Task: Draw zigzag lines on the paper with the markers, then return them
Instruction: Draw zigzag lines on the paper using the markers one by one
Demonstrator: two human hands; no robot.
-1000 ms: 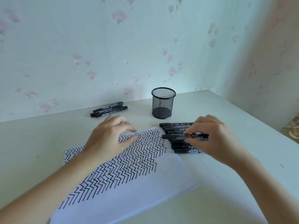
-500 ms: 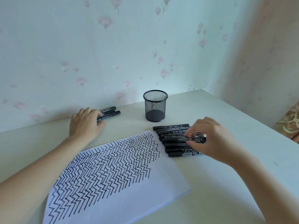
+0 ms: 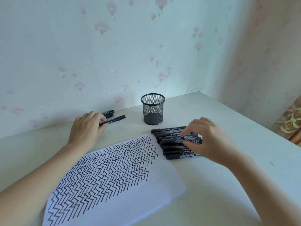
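A white sheet of paper (image 3: 146,198) lies on the table, its upper left covered in black zigzag lines. My left hand (image 3: 86,128) is at the back left and grips a black marker (image 3: 116,119) that points right. A second black marker (image 3: 108,112) lies just behind it by the wall. Right of the paper's top corner, several black markers (image 3: 169,145) lie side by side in a row. My right hand (image 3: 208,141) rests on that row and pinches the topmost marker (image 3: 175,141).
An empty black mesh pen cup (image 3: 152,109) stands at the back centre, between my hands. Flowered wallpaper closes the back and right sides. The table's right edge runs diagonally at far right, with a patterned cushion (image 3: 291,121) beyond it.
My left hand left the paper, reached back left to the two markers by the wall and took hold of the nearer one, pulling it forward. My right hand stayed on the marker row.
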